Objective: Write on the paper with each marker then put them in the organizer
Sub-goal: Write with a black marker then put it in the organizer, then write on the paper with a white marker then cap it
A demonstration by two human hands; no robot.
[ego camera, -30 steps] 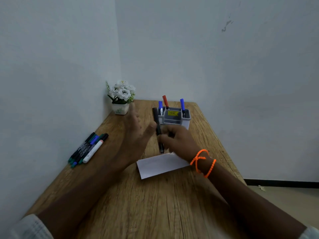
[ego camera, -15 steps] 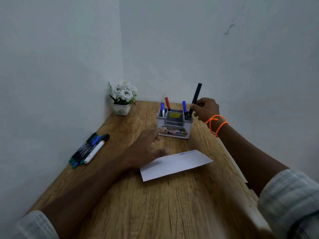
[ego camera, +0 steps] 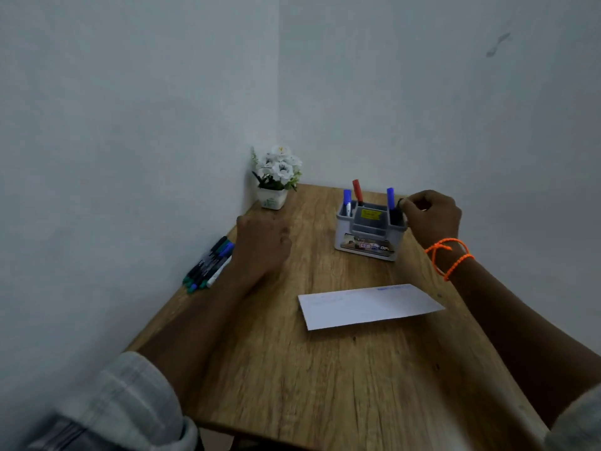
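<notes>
A grey organizer (ego camera: 367,236) stands at the back of the wooden table and holds two blue markers and a red one. My right hand (ego camera: 431,216) is at its right end, fingers pinched on the top of a black marker (ego camera: 395,213) that stands deep in the right compartment. My left hand (ego camera: 260,245) hovers over the table left of the organizer, fingers loosely curled, holding nothing. Beside it, by the left wall, lies a bundle of several markers (ego camera: 209,265). A white paper (ego camera: 370,305) lies flat in the middle of the table.
A small white pot of white flowers (ego camera: 276,177) stands in the back left corner. Walls close the table (ego camera: 292,369) in at the left and back. The table's right edge runs under my right forearm, which wears orange cord bracelets.
My right hand carried the black marker from over the paper to the organizer and lowered it into the right compartment. My left hand left the paper and moved left toward the marker bundle.
</notes>
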